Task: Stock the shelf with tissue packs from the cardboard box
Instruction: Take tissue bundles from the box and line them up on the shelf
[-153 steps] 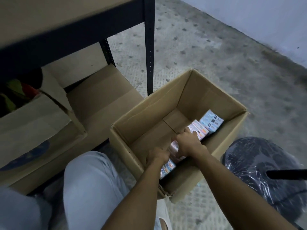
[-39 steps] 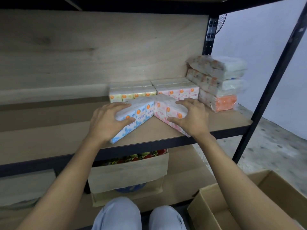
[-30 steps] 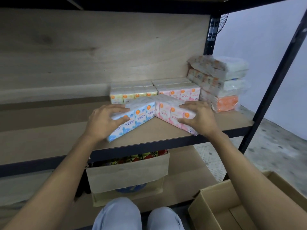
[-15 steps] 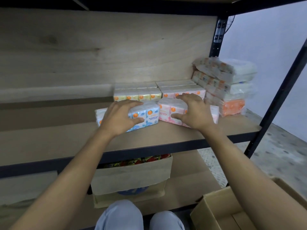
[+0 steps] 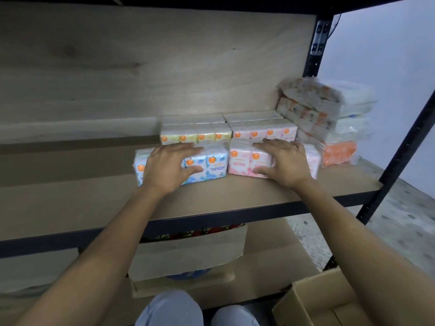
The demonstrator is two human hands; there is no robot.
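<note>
Both hands are up at the shelf (image 5: 341, 184). The left hand (image 5: 169, 168) lies over the blue pack (image 5: 211, 164), fingers flat across the top and thumb against the front face. It isn't clenched; this is a flat press rather than a grasp. The right hand (image 5: 282, 163) does the same on the pink pack (image 5: 241, 158), palm on top, thumb low at the front. The two packs sit side by side, nearly touching, just in front of the rear row (image 5: 259, 131) and left of the wrapped stack (image 5: 329, 123). The box (image 5: 313, 300) sits on the floor at lower right, its inside mostly out of view.

This looks like the squaring-up step, with placement all but done. To do it well, push both packs back evenly until they meet the rear row, so the fronts line up. Close the small gap between blue and pink. Slide the pink pack toward the stack if it isn't there yet; I can't tell, because the hand hides that end. The wrap looks soft, so press lightly and flat, or the packs may dent and skew. Then lift straight up so nothing drags forward
</note>
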